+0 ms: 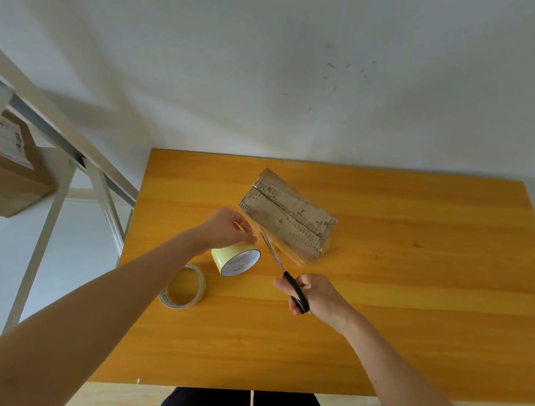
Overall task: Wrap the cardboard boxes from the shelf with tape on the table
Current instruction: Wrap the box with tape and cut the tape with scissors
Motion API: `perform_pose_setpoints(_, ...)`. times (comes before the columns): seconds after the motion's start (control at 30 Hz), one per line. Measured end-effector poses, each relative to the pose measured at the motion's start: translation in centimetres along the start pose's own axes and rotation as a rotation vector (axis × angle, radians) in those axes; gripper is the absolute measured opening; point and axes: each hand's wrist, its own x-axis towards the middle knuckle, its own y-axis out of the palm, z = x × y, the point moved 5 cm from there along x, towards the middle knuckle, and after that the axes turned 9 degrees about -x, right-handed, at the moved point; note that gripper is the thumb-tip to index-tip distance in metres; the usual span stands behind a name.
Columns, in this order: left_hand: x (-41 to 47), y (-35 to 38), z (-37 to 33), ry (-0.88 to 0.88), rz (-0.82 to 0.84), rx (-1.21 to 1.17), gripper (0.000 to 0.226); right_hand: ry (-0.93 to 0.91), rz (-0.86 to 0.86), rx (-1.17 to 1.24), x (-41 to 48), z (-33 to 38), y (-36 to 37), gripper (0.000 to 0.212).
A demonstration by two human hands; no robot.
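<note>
Left hand (225, 228) pinches the upper rim of the yellow tape roll (236, 259), which stands on edge just left of the scissors (272, 253). Right hand (313, 294) is curled round their black handles, with the blades aimed away from it towards the cardboard box (287, 217). The box lies just beyond the blade tips, nearer the left hand, its long axis crossing the blades, its contents hidden.

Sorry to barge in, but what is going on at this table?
A person is taping a cardboard box on the table. The left hand grips a yellow tape roll beside the box, while the right hand holds scissors, blades pointing between roll and box. A second, thinner roll lies flat nearby.
</note>
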Motion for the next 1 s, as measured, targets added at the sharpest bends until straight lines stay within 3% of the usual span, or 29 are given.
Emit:
perform_pose_setpoints(0.07, 0.1, 0.1, 0.1, 0.002, -0.004, 0.0, 0.019, -0.002, -0.013, 0.022, 0.3, 0.3, 0.0, 0.067)
perform_pose_setpoints(0.23, 0.1, 0.2, 0.1, -0.002, -0.006, 0.012, 0.02, -0.045, -0.05, -0.02, 0.7, 0.8, -0.3, 0.049)
perform_pose_setpoints(0.5, 0.3, 0.1, 0.3, 0.028, -0.013, 0.011, 0.018, -0.081, -0.119, -0.026, 0.8, 1.0, -0.8, 0.042)
perform_pose_setpoints(0.7, 0.4, -0.8, 1.3, 0.079, -0.016, 0.195, 0.015, -0.066, -0.128, -0.099, 1.1, 0.9, -1.1, 0.056)
perform_pose_setpoints(0.9, 0.3, -2.9, 2.7, 0.127, -0.221, 0.274, 0.024, 0.005, -0.131, -0.21, 1.4, -0.1, -0.4, 0.066)
perform_pose_setpoints(1.0, 0.4, -3.8, 3.0, 0.168, -0.302, 0.287, 0.021, 0.042, -0.126, -0.403, 1.5, -0.6, 0.0, 0.068)
